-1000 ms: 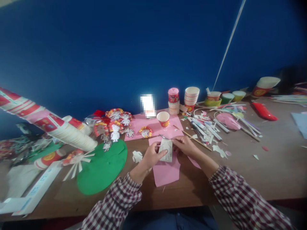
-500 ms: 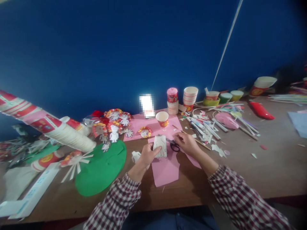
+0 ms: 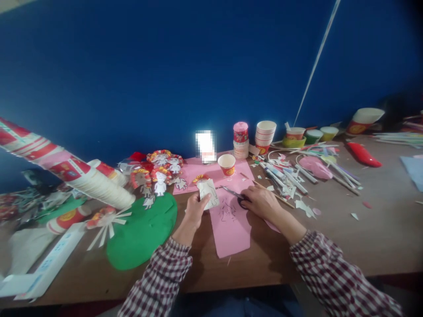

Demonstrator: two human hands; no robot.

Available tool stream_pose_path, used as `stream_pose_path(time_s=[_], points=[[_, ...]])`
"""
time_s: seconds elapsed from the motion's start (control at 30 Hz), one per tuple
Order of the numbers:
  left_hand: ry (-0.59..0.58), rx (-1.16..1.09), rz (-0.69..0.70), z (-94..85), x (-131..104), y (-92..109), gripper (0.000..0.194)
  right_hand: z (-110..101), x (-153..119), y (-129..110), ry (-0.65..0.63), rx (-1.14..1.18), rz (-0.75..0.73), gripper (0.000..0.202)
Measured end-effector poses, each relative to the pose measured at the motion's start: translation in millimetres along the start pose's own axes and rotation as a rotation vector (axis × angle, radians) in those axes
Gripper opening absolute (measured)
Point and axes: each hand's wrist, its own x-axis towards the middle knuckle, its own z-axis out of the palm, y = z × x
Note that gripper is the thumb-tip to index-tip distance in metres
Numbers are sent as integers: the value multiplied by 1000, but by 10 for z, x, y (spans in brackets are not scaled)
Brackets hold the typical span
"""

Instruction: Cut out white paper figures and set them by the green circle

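My left hand [image 3: 195,214] pinches a small white paper piece [image 3: 208,193] with a drawn outline, thumb on top. My right hand [image 3: 262,201] is closed on the dark handles of the scissors [image 3: 231,192], whose blades point left toward the paper without touching it. Beneath both lies a pink sheet [image 3: 231,240] with dark pencil-like marks. Just beyond the hands stands a red and white paper cup [image 3: 226,165]. A ring with a yellow and red rim [image 3: 200,178] is partly covered by the white paper.
A green paper shape [image 3: 142,233] and cut-out figures [image 3: 160,182] are at the left, below a long tower of cups [image 3: 79,174]. Stacked cups [image 3: 265,134] stand at the back. Markers [image 3: 287,178], paper scraps and a red pouch [image 3: 363,154] lie to the right.
My left hand has moved left with the white paper, uncovering marks on the pink sheet. My right hand has come down onto the scissors and taken hold of them; the blades now show.
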Motion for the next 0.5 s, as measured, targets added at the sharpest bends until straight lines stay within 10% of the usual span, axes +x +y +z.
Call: stream_pose_path(time_s=[0.5], points=[[57,-230,-3,-253,225,224,50,176,104,60,126,820,72,39]])
